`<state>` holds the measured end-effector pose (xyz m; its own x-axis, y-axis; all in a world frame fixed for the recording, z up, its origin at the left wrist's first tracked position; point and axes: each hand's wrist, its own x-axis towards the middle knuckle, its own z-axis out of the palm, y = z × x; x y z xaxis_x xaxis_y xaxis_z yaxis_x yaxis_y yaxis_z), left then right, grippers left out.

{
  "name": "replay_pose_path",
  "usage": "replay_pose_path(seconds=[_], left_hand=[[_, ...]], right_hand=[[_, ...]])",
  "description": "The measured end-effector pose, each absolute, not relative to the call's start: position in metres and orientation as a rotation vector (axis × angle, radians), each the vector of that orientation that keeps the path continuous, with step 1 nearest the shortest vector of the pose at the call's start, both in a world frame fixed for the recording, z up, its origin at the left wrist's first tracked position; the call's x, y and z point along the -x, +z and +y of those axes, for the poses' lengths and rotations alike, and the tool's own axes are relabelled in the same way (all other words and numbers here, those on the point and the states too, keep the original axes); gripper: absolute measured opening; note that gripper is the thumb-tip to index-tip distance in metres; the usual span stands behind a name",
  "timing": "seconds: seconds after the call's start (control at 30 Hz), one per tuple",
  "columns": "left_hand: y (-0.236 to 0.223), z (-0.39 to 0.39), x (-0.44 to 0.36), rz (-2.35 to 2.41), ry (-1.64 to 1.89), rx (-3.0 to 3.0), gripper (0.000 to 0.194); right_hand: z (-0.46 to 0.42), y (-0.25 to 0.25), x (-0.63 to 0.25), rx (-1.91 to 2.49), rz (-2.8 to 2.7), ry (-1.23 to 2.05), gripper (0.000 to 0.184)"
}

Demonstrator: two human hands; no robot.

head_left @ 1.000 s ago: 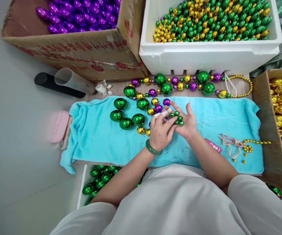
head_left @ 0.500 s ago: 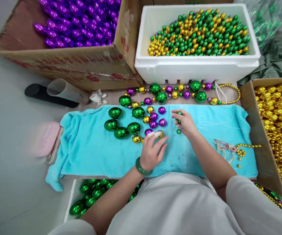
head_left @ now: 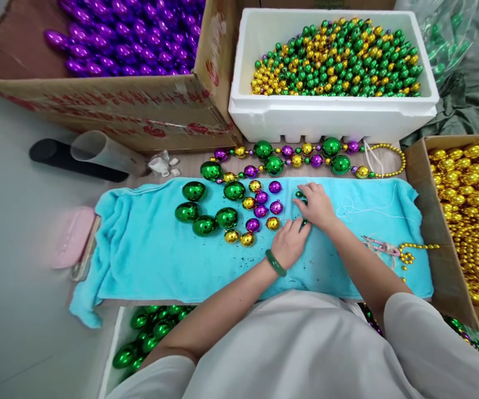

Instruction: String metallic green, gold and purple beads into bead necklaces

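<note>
My left hand (head_left: 290, 241), with a green bangle on its wrist, rests on the turquoise towel (head_left: 148, 249), its fingers curled toward a small green bead (head_left: 304, 224) at its fingertips. My right hand (head_left: 316, 206) lies just beyond it, fingers bent over small green beads (head_left: 299, 194). To the left of both hands lie large green balls (head_left: 205, 213) and a cluster of gold and purple beads (head_left: 259, 210). A thin white string (head_left: 362, 209) runs across the towel to the right.
A finished strand of green, purple and gold beads (head_left: 301, 155) lies behind the towel. A white foam box (head_left: 331, 116) of green and gold beads, a cardboard box (head_left: 110, 105) of purple beads, a box of gold beads (head_left: 472, 210), a bin of green balls (head_left: 148, 332), a pink case (head_left: 71, 235).
My left hand has moved right, from beside the gold beads to my right hand, and closed over a small green bead. My right hand has lowered slightly onto the towel.
</note>
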<state>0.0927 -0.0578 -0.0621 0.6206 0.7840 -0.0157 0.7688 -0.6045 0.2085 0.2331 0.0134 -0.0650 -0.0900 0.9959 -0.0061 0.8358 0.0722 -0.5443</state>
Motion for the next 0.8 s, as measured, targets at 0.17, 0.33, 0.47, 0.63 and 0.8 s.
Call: replay_pose_path(seconds=[0.17, 0.33, 0.47, 0.63, 0.8], left_hand=[[-0.048, -0.03, -0.1, 1.307, 0.098, -2.618, 0.029], [-0.042, 0.002, -0.096, 1.454, 0.144, -2.639, 0.026], [-0.042, 0.013, -0.096, 1.478, 0.103, -2.688, 0.027], [-0.038, -0.032, -0.078, 1.316, 0.472, -2.724, 0.029], [-0.067, -0.091, -0.019, 1.09, 0.699, -2.75, 0.033]], right_hand=[[0.027, -0.056, -0.268, 1.804, -1.586, 0.997, 0.033], [0.03, -0.037, -0.289, 1.777, -1.547, 0.954, 0.023], [0.053, -0.005, -0.295, 1.673, -1.575, 0.866, 0.024], [0.118, 0.058, -0.317, 1.65, -1.731, 0.464, 0.023], [0.21, 0.092, -0.333, 1.931, -2.001, -0.037, 0.032]])
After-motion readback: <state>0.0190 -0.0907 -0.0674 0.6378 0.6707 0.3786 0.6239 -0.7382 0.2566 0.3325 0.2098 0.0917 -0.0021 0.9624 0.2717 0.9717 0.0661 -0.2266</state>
